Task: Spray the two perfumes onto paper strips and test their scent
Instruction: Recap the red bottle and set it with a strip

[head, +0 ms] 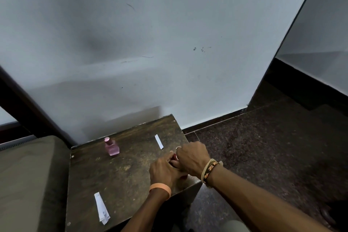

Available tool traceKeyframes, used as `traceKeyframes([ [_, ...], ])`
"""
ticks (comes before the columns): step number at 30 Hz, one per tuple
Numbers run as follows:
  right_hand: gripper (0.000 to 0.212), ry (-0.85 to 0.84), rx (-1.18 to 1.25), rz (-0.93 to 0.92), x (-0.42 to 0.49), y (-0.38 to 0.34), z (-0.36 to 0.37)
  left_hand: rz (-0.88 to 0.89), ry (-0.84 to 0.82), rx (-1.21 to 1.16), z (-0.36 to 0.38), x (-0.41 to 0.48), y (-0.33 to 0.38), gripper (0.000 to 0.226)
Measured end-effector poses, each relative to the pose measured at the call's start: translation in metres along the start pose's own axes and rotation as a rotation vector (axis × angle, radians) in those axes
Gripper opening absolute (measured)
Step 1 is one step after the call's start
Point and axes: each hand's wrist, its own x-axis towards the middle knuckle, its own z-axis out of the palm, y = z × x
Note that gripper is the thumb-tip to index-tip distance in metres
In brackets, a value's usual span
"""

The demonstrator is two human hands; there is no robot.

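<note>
While both hands are closing together at frame centre-right, left hand [163,170] & right hand [193,156] are gripping a small red item [174,156], prob. perfume; pink bottle [111,147] is standing upper-left on tabletop [120,173], paper strips [158,141] nearby.

Pink bottle [111,147], white strips [101,207], mottled brown table [116,175].
</note>
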Motion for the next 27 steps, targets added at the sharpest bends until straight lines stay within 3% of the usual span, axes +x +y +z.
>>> traceKeyframes([
  [3, 0.05, 0.055, -0.106, -0.133, 0.005, 0.002, -0.002, -0.017, 0.003, -0.01, 0.001, 0.001, 0.0, 0.057],
  [9, 0.041, -0.055, -0.006, -0.021, 0.004, -0.005, 0.002, -0.012, -0.01, -0.024, -0.001, 0.0, -0.001, 0.058],
  [13, 0.046, 0.028, -0.161, -0.182, 0.007, 0.002, -0.005, -0.012, -0.014, 0.003, 0.0, -0.001, 0.0, 0.06],
  [18, 0.042, -0.033, -0.033, -0.014, 0.005, -0.006, 0.006, -0.007, 0.002, -0.035, -0.001, -0.001, 0.0, 0.053],
  [22, 0.036, -0.005, -0.074, -0.082, 0.003, -0.007, -0.001, -0.007, 0.016, -0.027, 0.0, 0.0, -0.002, 0.061],
  [24, 0.03, 0.005, 0.021, -0.033, 0.004, -0.008, 0.003, -0.001, 0.024, -0.031, 0.0, -0.001, 0.0, 0.059],
  [27, 0.03, -0.025, 0.308, 0.132, 0.004, -0.012, 0.015, -0.002, 0.054, -0.035, 0.0, -0.003, 0.0, 0.036],
])
